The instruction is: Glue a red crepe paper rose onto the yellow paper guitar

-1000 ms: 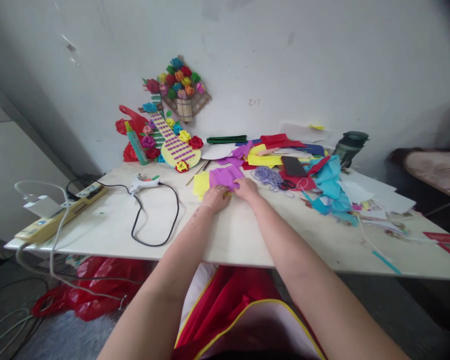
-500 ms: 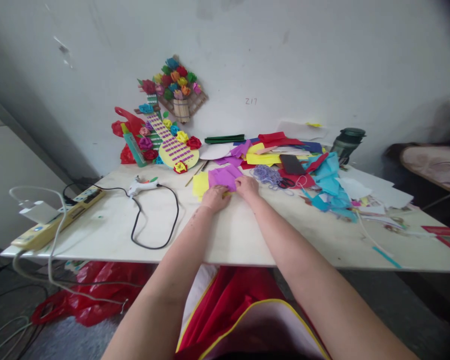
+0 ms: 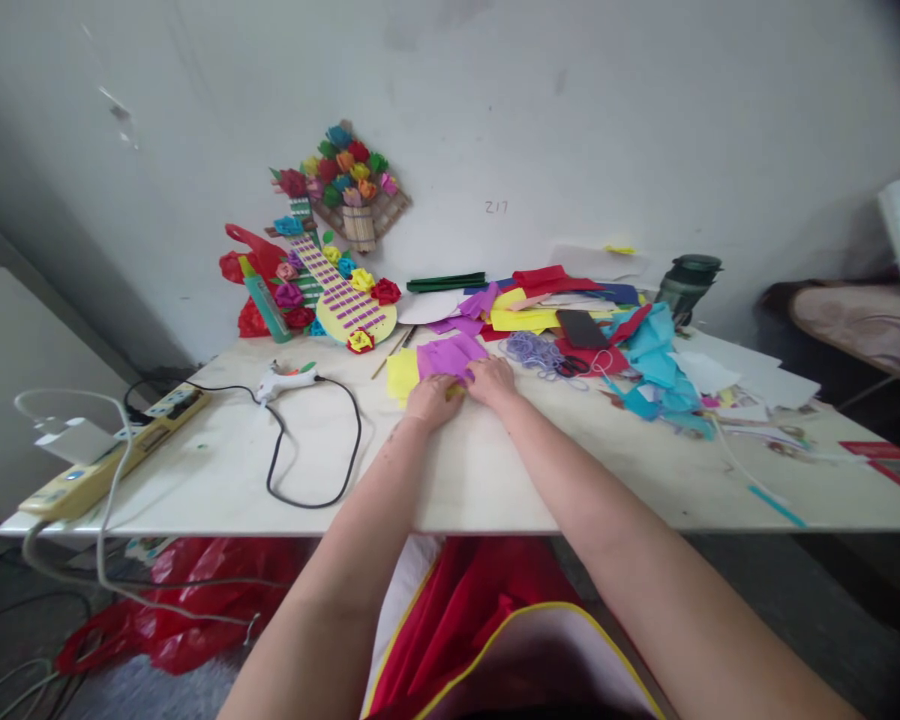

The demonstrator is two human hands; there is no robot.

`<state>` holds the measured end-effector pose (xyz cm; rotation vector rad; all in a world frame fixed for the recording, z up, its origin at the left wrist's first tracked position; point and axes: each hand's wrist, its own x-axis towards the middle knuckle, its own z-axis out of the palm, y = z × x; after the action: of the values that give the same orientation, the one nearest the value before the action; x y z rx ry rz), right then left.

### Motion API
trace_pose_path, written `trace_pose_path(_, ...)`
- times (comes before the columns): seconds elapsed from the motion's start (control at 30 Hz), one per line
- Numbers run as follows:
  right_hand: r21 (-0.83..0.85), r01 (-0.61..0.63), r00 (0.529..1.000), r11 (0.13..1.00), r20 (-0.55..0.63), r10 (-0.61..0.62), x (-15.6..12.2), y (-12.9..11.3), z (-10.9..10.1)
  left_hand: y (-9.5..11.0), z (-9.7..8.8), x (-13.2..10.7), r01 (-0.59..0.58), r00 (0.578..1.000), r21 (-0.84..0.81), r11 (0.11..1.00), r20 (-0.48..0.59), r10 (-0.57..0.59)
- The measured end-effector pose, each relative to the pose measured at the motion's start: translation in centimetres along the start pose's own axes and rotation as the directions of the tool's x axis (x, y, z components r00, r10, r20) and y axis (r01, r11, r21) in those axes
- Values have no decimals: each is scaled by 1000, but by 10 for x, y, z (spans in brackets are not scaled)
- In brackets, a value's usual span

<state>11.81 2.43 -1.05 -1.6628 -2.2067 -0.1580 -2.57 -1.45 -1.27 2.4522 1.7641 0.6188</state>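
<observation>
A piece of purple crepe paper (image 3: pixel 448 354) lies over a yellow sheet (image 3: pixel 402 374) on the white table. My left hand (image 3: pixel 433 402) is at the purple piece's near edge, its fingers bent and pressed onto the paper. Close by on the right, my right hand (image 3: pixel 493 380) pinches the near right corner of the same piece. The two hands' fingertips almost meet, and they partly hide the near edge of both sheets.
A glue gun (image 3: pixel 289 380) with a looped black cord lies left, near a power strip (image 3: pixel 120 455). A paper-flower guitar (image 3: pixel 352 300) leans at the back. Right of my hands are purple yarn (image 3: pixel 532 350), scissors (image 3: pixel 572 366), a phone (image 3: pixel 581 329) and blue crepe paper (image 3: pixel 656 360).
The fingers of my two hands have drawn slightly closer together along the purple paper's near edge. The view has shifted a little; the other things lie as before.
</observation>
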Motion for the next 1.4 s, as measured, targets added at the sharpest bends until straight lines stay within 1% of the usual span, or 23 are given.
trace_pose_path(0.13,11,-28,1000,1000,-3,28,-2,-2,0,-1,0,0,0,1000,-10,1000,-2,0)
trace_pose_path(0.33,105,-164,986,981,-6,165,0,1,-2,-2,0,0,-2,1000,-18,1000,-9,1)
trace_pose_path(0.43,213,-237,964,948,-74,257,2,4,-5,-2,0,-1,-2,1000,-27,1000,-13,2)
trace_pose_path(0.53,400,-244,933,883,-151,327,7,12,-2,-2,0,0,-1,1000,-19,1000,-16,1)
trace_pose_path(0.6,567,-215,907,795,-185,377,14,19,4,-2,1,0,-5,1000,-13,1000,-17,5)
trace_pose_path(0.63,655,-178,896,734,-201,397,17,22,8,-3,1,1,-8,1000,-13,1000,-15,8)
trace_pose_path(0.7,812,-97,866,575,-216,451,24,29,17,-3,2,1,-11,1000,-16,1000,-11,11)
trace_pose_path(0.77,914,-47,841,402,-182,510,28,33,22,-4,2,2,-16,1000,-27,999,-8,16)
trace_pose_path(0.83,971,-18,813,237,-124,569,30,34,23,-6,3,2,-26,1000,-49,998,-15,26)
trace_pose_path(0.93,999,-13,774,29,-8,633,28,32,15,-7,3,2,-46,998,-103,994,-36,42)
trace_pose_path(1.0,995,-27,763,-91,79,642,25,30,8,-7,3,2,-46,998,-160,986,-57,37)
trace_pose_path(1.07,981,-35,767,-193,151,624,23,29,3,-6,3,3,-12,995,-254,967,-101,-15)
trace_pose_path(1.13,961,-25,785,-277,190,590,21,29,0,-7,3,4,46,976,-408,912,-176,-128)
trace_pose_path(1.17,949,-11,800,-316,198,566,20,29,-1,-9,3,5,69,958,-500,863,-210,-198)
trace_pose_path(1.23,918,9,840,-398,209,501,17,29,-3,-13,3,7,86,910,-687,722,-241,-338)
trace_pose_path(1.3,881,0,877,-473,227,424,15,28,-6,-17,3,10,77,873,-847,526,-198,-446)
trace_pose_path(1.33,864,-10,891,-503,237,389,14,27,-8,-19,3,10,65,866,-911,408,-152,-477)
trace_pose_path(1.4,833,-25,901,-553,258,348,13,25,-13,-20,1,11,49,865,-984,172,-44,-499)
